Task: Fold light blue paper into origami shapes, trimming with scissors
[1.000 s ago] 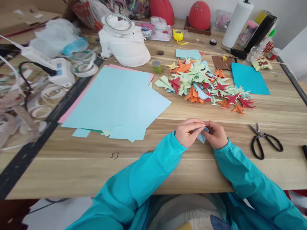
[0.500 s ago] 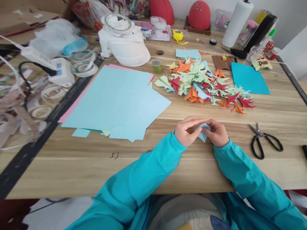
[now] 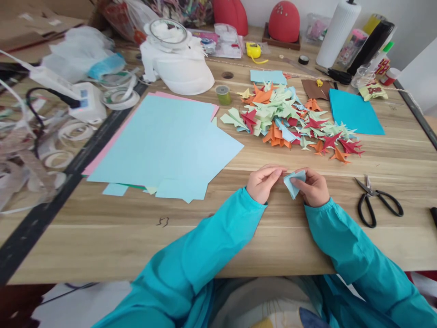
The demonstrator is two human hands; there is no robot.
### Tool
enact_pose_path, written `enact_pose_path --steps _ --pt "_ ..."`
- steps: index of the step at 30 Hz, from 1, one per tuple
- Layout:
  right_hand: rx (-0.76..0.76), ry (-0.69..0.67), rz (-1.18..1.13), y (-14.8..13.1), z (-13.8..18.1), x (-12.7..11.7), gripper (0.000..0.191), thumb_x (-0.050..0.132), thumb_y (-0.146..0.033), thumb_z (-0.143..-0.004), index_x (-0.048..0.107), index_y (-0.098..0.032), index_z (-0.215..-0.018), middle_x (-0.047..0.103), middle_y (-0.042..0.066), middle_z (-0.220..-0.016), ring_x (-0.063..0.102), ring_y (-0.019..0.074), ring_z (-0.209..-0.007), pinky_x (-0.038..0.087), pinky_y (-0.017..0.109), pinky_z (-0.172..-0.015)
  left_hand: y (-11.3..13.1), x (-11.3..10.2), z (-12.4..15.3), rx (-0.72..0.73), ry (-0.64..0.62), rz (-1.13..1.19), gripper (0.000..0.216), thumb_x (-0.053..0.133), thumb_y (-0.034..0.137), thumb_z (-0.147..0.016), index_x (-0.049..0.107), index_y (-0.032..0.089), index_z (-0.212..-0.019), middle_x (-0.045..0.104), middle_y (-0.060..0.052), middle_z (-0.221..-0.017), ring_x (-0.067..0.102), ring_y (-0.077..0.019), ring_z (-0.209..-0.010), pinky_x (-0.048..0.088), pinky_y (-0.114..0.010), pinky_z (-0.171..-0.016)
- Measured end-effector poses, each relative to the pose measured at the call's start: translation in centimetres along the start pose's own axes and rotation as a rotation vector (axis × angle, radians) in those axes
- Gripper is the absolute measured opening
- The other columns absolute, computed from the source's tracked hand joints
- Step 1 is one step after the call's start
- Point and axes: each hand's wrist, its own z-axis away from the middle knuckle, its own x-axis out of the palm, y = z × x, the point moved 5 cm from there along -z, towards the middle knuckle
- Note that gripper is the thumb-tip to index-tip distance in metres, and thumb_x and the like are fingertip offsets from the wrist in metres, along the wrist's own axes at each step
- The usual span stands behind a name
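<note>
My right hand (image 3: 314, 187) pinches a small folded piece of light blue paper (image 3: 292, 186) between thumb and fingers, above the wooden table. Just left of it, my left hand (image 3: 264, 182) holds nothing. Its fingers are stretched out towards the paper, with the thumb lying along them and a small gap to the paper. Beyond both hands lies a heap of folded paper shapes (image 3: 280, 107) in pale green, orange, red and blue. Large light blue sheets (image 3: 160, 141) lie to the left, over pink ones.
Black-handled scissors (image 3: 370, 196) lie with parted blades at the right. A bright blue paper stack (image 3: 355, 111) is behind them. A spool (image 3: 223, 94) stands near the sheets. A white cap (image 3: 187, 68), a yellow tape measure (image 3: 253, 50) and a power strip (image 3: 87, 102) are farther back.
My left hand has let go of the folded paper and drawn slightly left. The paper, now in my right hand alone, has turned and shows more of its face.
</note>
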Motion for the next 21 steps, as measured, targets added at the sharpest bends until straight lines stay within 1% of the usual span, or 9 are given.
enact_pose_path --steps 2,4,8,15,21 --pt "0.022 0.010 -0.081 0.40 -0.14 -0.16 0.025 0.075 -0.029 -0.055 0.061 -0.018 -0.071 0.062 -0.002 -0.060 0.054 0.0109 -0.051 0.044 0.024 -0.048 0.00 0.27 -0.05 -0.002 -0.031 0.008 0.022 0.058 0.032 -0.074 0.069 0.014 -0.080 0.066 -0.008 -0.087 0.061 -0.0167 -0.078 0.052 -0.027 -0.066" --pt "0.044 0.004 -0.124 0.71 -0.20 -0.16 0.024 0.075 -0.029 -0.054 0.061 -0.018 -0.070 0.062 -0.002 -0.060 0.054 0.0111 -0.051 0.043 0.024 -0.047 0.19 0.46 -0.06 0.036 -0.058 -0.005 0.019 0.059 0.030 -0.073 0.070 0.016 -0.079 0.066 -0.007 -0.084 0.060 -0.0169 -0.080 0.052 -0.028 -0.069" --pt "0.066 -0.009 -0.144 0.95 -0.18 -0.08 0.023 0.076 -0.028 -0.055 0.061 -0.018 -0.069 0.063 -0.002 -0.059 0.054 0.0110 -0.050 0.042 0.023 -0.046 0.24 0.42 -0.07 0.066 -0.058 -0.034 0.015 0.060 0.026 -0.073 0.070 0.017 -0.078 0.066 -0.005 -0.079 0.060 -0.0159 -0.078 0.051 -0.029 -0.072" --pt "0.063 -0.013 -0.165 0.83 -0.20 -0.10 0.021 0.076 -0.024 -0.054 0.062 -0.017 -0.069 0.062 -0.003 -0.058 0.053 0.0087 -0.050 0.042 0.020 -0.046 0.01 0.54 -0.06 0.088 -0.087 -0.074 0.015 0.058 0.024 -0.074 0.069 0.015 -0.078 0.066 -0.007 -0.082 0.059 -0.0157 -0.081 0.047 -0.030 -0.077" --pt "0.043 -0.048 -0.139 0.83 -0.16 -0.01 0.022 0.075 -0.025 -0.055 0.062 -0.017 -0.071 0.063 -0.002 -0.061 0.055 0.0110 -0.053 0.045 0.023 -0.050 0.04 0.53 -0.06 0.120 -0.067 -0.116 0.012 0.060 0.024 -0.072 0.067 0.014 -0.073 0.064 -0.006 -0.076 0.058 -0.0143 -0.075 0.047 -0.028 -0.072"
